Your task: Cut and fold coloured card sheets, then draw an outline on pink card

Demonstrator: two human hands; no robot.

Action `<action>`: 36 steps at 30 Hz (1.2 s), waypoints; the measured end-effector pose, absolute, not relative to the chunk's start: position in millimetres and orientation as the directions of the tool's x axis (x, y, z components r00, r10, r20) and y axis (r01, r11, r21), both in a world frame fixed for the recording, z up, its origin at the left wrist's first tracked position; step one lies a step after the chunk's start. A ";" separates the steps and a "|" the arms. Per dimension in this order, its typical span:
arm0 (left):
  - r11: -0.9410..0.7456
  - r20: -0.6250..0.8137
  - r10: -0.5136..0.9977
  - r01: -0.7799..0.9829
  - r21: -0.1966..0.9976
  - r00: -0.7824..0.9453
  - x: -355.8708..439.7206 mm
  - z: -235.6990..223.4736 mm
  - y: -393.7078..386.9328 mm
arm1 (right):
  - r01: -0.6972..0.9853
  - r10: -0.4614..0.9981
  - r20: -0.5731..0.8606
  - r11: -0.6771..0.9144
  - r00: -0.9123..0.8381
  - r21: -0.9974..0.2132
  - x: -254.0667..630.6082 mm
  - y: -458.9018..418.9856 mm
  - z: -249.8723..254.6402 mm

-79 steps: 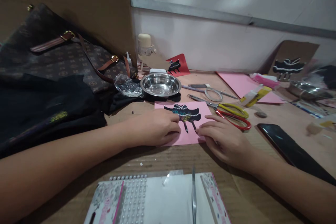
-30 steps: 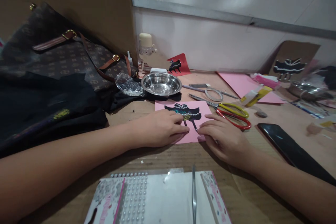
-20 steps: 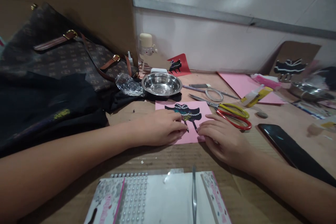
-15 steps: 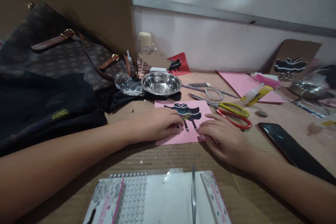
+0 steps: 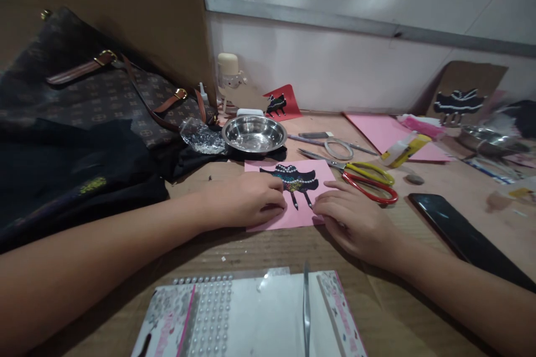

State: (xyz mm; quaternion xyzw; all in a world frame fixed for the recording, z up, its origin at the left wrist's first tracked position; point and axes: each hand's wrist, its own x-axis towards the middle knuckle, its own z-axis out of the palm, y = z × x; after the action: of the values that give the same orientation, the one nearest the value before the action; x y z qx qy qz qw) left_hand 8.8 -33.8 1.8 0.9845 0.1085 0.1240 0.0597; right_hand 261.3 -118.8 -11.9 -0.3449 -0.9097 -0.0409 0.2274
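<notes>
A pink card (image 5: 272, 222) lies flat on the cardboard surface, bearing a black cut-out figure (image 5: 310, 175) trimmed with pearl beads and coloured glitter. My left hand (image 5: 247, 201) rests over the card's left part, fingers curled and pressed together; whatever they pinch is hidden. On the right edge of the card lies my right hand (image 5: 358, 223), index finger stretched out and the others loosely bent. Nearer to me is a white sheet of stick-on pearls (image 5: 209, 312), with metal tweezers (image 5: 307, 312) lying on it.
Scissors (image 5: 368, 181) with red and yellow handles lie right of the card, near a black phone (image 5: 464, 234) and a glue bottle (image 5: 404, 150). A steel bowl (image 5: 254, 135) stands behind the card. A brown handbag (image 5: 125, 100) and dark cloth (image 5: 75, 178) fill the left.
My left hand has shifted slightly, its fingers drawn back a little from the figure, showing more of it. The right hand stays in place. The camera view has moved slightly.
</notes>
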 end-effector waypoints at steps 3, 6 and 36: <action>-0.965 0.238 0.239 0.202 0.169 0.941 9.1 0.6 -33.5 | 0.629 0.585 0.461 0.774 -0.668 -0.072 260.1 -118.5 -11.8; -0.963 0.236 0.242 0.202 0.180 0.941 9.2 -0.2 -33.0 | 0.645 0.600 0.454 0.761 -0.658 -0.071 260.9 -118.3 -12.5; -0.716 0.286 0.661 0.697 -0.037 0.694 6.3 -7.0 -18.3 | 0.625 0.638 0.380 0.761 -0.669 -0.177 260.6 -115.9 -11.8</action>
State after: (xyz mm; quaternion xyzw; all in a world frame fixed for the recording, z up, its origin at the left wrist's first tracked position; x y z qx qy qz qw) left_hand 6.3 -18.3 -7.0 0.9176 0.3699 0.1270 -0.0716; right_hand 260.6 -115.9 -11.8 -0.3457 -0.9135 0.0160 0.2141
